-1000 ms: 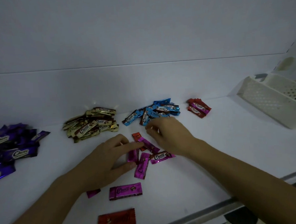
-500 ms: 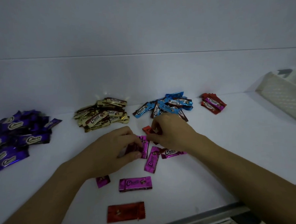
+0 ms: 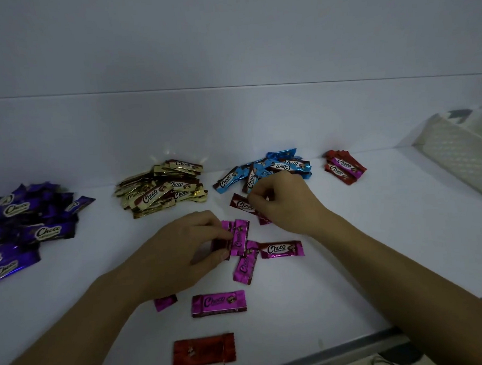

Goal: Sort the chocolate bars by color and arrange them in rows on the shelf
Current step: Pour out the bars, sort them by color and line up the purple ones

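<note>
Four heaps of chocolate bars are seen already gathered by colour along the back of the white shelf (image 3: 377, 245): a purple heap (image 3: 27, 221) at the far left, then a gold heap (image 3: 162, 190), a blue heap (image 3: 264, 170) and a small red heap (image 3: 343, 167) towards the right. None of them is yet laid out in rows, so the sorting is judged mostly done and the arranging still to come. Several loose magenta bars (image 3: 282, 248) are scattered in the middle of the shelf, near the front edge, and a single loose red bar (image 3: 204, 350) lies nearest the camera, well apart from the red heap. A small stack of magenta bars (image 3: 238, 237) is pinched between the thumb and curled fingers of the left hand (image 3: 182, 252), low against the shelf. A dark red bar (image 3: 242, 204) is gripped at one end by the bent fingertips of the right hand (image 3: 285, 202), just in front of the blue heap; whether it is lifted clear of the shelf cannot be told. A white perforated basket (image 3: 456, 160) stands at the far right.
</note>
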The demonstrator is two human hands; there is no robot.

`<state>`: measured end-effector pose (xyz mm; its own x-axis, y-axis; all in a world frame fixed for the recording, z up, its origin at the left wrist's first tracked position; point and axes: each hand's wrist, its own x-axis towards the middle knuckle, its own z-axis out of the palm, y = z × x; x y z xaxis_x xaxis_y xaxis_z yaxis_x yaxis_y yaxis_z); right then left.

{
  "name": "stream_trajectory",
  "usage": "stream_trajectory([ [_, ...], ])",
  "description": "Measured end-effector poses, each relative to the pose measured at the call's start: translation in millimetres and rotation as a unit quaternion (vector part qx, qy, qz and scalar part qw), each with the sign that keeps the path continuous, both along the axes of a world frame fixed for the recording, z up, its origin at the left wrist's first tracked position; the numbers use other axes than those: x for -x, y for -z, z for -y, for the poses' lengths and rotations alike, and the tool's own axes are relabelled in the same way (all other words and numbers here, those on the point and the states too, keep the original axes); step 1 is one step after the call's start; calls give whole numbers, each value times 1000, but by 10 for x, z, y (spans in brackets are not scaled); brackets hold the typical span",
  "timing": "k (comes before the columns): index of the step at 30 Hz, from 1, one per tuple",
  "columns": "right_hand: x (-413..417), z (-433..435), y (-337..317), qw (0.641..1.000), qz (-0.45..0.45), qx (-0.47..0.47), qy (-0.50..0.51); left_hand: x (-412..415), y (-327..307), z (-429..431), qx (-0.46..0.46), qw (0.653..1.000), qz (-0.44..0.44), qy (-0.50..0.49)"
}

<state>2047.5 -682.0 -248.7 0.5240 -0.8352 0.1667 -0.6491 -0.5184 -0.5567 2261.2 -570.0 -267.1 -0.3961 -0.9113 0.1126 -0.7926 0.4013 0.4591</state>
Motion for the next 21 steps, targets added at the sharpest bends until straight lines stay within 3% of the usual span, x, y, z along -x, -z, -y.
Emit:
stream_trajectory([
  [6,235,100,-83,997,53,-54,25,14,10,-13,5,1000,-4,0],
  [10,703,487,-131,979,93,-20,182,30,16,-15,15,1000,-12,-2],
  [14,1230,945,-138,948,67,42,310,32,30,-16,15,1000,-8,1],
  [21,1494,1223,38,943,-7,39,331,-33,82,13,13,1000,9,-5],
])
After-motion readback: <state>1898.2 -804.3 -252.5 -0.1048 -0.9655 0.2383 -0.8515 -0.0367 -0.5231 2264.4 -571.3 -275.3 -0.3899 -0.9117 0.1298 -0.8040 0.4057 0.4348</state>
